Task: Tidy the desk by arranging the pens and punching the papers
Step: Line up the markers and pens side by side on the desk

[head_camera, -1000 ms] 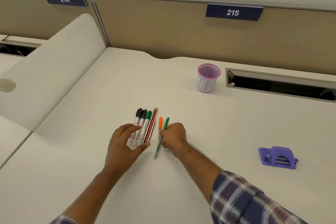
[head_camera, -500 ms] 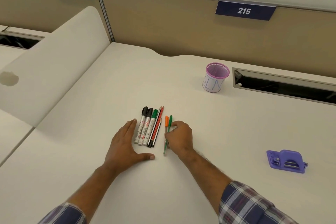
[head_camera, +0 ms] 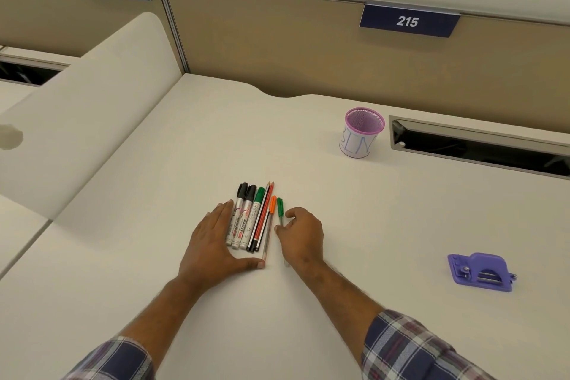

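Observation:
A row of pens lies on the white desk (head_camera: 370, 225): two black-capped markers (head_camera: 242, 219), a green-capped marker (head_camera: 256, 219), thin red and black pencils (head_camera: 262, 222), and an orange-capped pen (head_camera: 272, 205). A green-capped pen (head_camera: 280, 208) lies just right of them. My left hand (head_camera: 212, 244) rests flat against the left side of the row, thumb stretched under the lower ends. My right hand (head_camera: 302, 234) has its fingers curled over the green-capped pen and pinches its shaft. A purple hole punch (head_camera: 481, 271) sits far right. No papers are in view.
A purple mesh cup (head_camera: 364, 133) with a white paper label stands at the back right. Behind it is a dark cable slot (head_camera: 478, 148) in the desk. A tan partition (head_camera: 277, 49) closes the back, and a white curved divider (head_camera: 77, 117) rises on the left.
My right hand slid the orange-capped and green-capped pens left toward the row. My left hand flattened beside the markers, its thumb now along their lower ends.

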A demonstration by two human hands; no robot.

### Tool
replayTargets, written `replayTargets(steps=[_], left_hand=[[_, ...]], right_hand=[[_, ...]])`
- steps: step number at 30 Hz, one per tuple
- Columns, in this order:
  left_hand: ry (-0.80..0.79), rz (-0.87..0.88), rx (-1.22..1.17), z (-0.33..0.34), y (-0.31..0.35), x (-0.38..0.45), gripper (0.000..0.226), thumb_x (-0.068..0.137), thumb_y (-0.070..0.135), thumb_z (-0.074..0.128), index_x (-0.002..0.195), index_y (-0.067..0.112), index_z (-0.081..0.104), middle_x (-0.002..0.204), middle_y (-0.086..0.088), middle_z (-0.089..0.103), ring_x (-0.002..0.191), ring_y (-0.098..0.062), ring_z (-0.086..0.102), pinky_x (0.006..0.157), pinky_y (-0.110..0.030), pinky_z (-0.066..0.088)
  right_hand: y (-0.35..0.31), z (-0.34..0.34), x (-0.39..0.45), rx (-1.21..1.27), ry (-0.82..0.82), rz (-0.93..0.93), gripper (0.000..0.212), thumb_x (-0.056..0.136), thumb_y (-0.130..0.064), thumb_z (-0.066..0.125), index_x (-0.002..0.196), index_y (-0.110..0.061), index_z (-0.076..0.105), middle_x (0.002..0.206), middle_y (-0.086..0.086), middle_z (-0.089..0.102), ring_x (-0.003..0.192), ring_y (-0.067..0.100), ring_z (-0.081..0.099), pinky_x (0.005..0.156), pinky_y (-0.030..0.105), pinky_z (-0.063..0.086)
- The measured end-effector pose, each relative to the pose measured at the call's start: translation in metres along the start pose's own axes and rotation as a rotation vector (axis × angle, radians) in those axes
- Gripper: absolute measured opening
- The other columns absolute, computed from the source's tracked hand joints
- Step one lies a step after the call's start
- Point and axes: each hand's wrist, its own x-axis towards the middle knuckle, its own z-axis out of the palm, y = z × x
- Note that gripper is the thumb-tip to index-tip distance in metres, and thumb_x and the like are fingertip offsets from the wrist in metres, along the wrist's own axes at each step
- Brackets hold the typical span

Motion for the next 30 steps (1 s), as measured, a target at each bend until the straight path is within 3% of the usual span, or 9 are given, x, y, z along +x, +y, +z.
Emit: replayTargets(steps=[7,13,19,25,30], left_hand=[[0.023,-0.013,-0.009,0.002,0.000,0.000,0.136,0.046,0.096,0.059,0.155,0.030,0.013,0.162,0.006,0.024,0.149,-0.015,0.021,0.118,-0.032,0.015],[0.021,0.040,-0.003,0.001,-0.001,0.003,0.130,0.049,0.095,0.057,0.154,0.028,0.021,0.159,0.008,0.031,0.150,-0.011,0.018,0.120,-0.031,0.012],[0.044,0.038,-0.025,0.001,-0.001,0.004,0.130,0.050,0.094,0.060,0.155,0.027,0.022,0.160,0.008,0.030,0.149,-0.010,0.021,0.120,-0.030,0.013],[0.034,0.017,-0.026,0.003,-0.003,0.006,0.133,0.047,0.094,0.060,0.155,0.027,0.021,0.161,0.008,0.028,0.149,-0.010,0.020,0.120,-0.031,0.014],[0.020,0.025,-0.014,0.004,-0.004,0.007,0.132,0.047,0.095,0.059,0.155,0.028,0.021,0.161,0.010,0.028,0.150,-0.010,0.017,0.122,-0.033,0.014]], right_hand=[[0.003,0.001,-0.009,-0.069,-0.122,-0.026,0.048,0.088,-0.013,0.064,0.135,-0.009,0.053,0.124,0.009,0.065,0.114,0.024,0.061,0.103,0.035,0.048],[-0.008,0.006,-0.013,-0.002,-0.066,-0.066,0.019,0.086,-0.005,0.056,0.101,-0.004,0.067,0.090,0.011,0.070,0.078,0.027,0.068,0.073,0.045,0.059],[-0.013,0.010,-0.008,0.032,-0.043,-0.079,0.018,0.088,-0.008,0.055,0.099,-0.006,0.069,0.087,0.009,0.071,0.078,0.027,0.069,0.073,0.042,0.060],[-0.015,0.013,-0.005,0.064,0.011,-0.079,0.022,0.090,-0.008,0.055,0.107,-0.007,0.069,0.100,0.009,0.073,0.081,0.022,0.068,0.075,0.037,0.060],[-0.011,0.015,-0.005,0.078,0.008,-0.079,0.020,0.088,-0.010,0.058,0.104,-0.009,0.070,0.094,0.008,0.074,0.076,0.020,0.066,0.074,0.038,0.059]])
